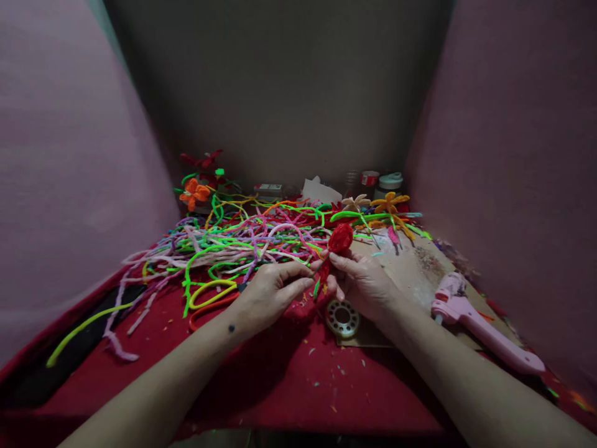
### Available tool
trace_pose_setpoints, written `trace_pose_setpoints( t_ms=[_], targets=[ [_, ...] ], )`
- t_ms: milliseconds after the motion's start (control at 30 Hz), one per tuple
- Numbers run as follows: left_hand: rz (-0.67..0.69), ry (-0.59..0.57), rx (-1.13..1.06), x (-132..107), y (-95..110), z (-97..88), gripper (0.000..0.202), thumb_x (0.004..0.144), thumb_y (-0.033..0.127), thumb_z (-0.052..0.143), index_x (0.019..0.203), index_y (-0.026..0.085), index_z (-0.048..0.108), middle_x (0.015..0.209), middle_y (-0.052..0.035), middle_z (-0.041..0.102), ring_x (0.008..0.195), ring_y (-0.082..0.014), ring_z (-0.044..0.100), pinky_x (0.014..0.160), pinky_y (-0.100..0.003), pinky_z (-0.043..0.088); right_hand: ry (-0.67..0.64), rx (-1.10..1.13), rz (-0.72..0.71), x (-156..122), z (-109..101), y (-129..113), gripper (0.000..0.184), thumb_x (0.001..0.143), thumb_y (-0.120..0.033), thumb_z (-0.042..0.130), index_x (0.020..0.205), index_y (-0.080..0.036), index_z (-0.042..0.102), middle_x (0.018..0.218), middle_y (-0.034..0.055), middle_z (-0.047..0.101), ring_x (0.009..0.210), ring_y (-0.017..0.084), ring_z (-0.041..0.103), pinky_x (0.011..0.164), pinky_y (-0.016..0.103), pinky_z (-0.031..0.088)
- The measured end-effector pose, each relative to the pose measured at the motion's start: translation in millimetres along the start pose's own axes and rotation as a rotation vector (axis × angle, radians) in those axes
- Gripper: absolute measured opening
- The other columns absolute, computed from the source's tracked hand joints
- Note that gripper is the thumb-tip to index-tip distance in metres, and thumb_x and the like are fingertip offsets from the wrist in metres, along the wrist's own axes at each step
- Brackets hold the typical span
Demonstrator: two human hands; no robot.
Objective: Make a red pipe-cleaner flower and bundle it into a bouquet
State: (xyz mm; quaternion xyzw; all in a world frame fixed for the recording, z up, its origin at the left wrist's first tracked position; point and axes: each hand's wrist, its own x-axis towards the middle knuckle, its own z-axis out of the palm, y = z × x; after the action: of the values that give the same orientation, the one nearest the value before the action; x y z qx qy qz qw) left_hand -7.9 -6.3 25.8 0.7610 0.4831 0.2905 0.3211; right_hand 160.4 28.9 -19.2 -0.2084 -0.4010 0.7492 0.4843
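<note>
Forearms (448, 354); red piece (341, 238); jar (390, 181), contents unclear.

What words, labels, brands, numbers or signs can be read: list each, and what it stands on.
None can be read.
Red-labelled container at the back: label too small and blurred.
Small box at the back: any print too small to read.

Right hand (362, 277): fingertips hold a red fuzzy piece (341, 239)
Left hand (273, 292): thumb and forefinger pinch a thin dark strand (319, 268)
Pipe cleaners (261, 242): multicoloured heap beyond the hands
Scissors (214, 303): yellow and orange handles, near left hand
Holed disc (343, 330): flat, below the right hand
Glue gun (487, 333): pink, lying partly over cardboard (405, 270)
</note>
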Motion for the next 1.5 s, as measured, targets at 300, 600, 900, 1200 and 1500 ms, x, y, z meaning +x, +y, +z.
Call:
trace_pose_setpoints(
  t_ms=[300,600,900,1200,1500],
  targets=[
    [-0.075,-0.017,-0.002,-2.7,-4.0,1.2,0.020,0.079,0.027,0.049,0.073,0.014,0.061,0.055,0.0055,0.043,0.048,-0.0060,0.034,0.045,-0.017,0.028,0.050,0.046,-0.011,1.1,-3.1,-1.2,0.010,0.077,-0.021,0.059,0.076,-0.012,0.063,0.058,0.0022,0.065,0.036,0.006,0.050,0.031,0.013,0.039],
    [-0.040,-0.006,0.032,-1.1,-4.3,3.6,0.020,0.079,0.026,0.050,0.073,0.013,0.064,0.053,0.0056,0.043,0.047,-0.0059,0.033,0.046,-0.018,0.028,-0.025,0.067,0.029,0.4,-0.9,-1.3,0.014,0.078,-0.021,0.058,0.075,-0.010,0.065,0.057,0.0042,0.066,0.038,0.007,0.054,0.035,0.014,0.042],
    [-0.061,0.028,0.004,-2.6,-7.6,11.1,0.020,0.080,0.027,0.048,0.072,0.015,0.061,0.054,0.0050,0.046,0.047,-0.0068,0.036,0.047,-0.018,0.030,-0.014,0.073,0.033,-1.6,4.7,-1.5,0.012,0.077,-0.022,0.059,0.070,-0.012,0.060,0.052,0.0028,0.064,0.037,0.007,0.052,0.035,0.014,0.041],
    [-0.098,0.040,0.054,-5.8,-12.1,-2.5,0.024,0.080,0.032,0.050,0.068,0.014,0.059,0.056,0.0045,0.044,0.053,-0.0077,0.036,0.051,-0.019,0.030,0.091,0.063,-0.042,0.5,1.0,-0.1,0.008,0.076,-0.020,0.060,0.075,-0.012,0.062,0.066,0.0044,0.068,0.041,0.008,0.055,0.033,0.015,0.043],
    [-0.043,0.038,0.099,-7.4,-7.9,8.3,0.024,0.081,0.033,0.049,0.072,0.014,0.062,0.059,0.0031,0.050,0.055,-0.0086,0.040,0.053,-0.019,0.033,0.125,0.069,-0.059,0.4,4.8,0.3,0.011,0.071,-0.020,0.065,0.074,-0.014,0.057,0.065,0.0031,0.067,0.045,0.010,0.058,0.038,0.017,0.046]
  ],
)
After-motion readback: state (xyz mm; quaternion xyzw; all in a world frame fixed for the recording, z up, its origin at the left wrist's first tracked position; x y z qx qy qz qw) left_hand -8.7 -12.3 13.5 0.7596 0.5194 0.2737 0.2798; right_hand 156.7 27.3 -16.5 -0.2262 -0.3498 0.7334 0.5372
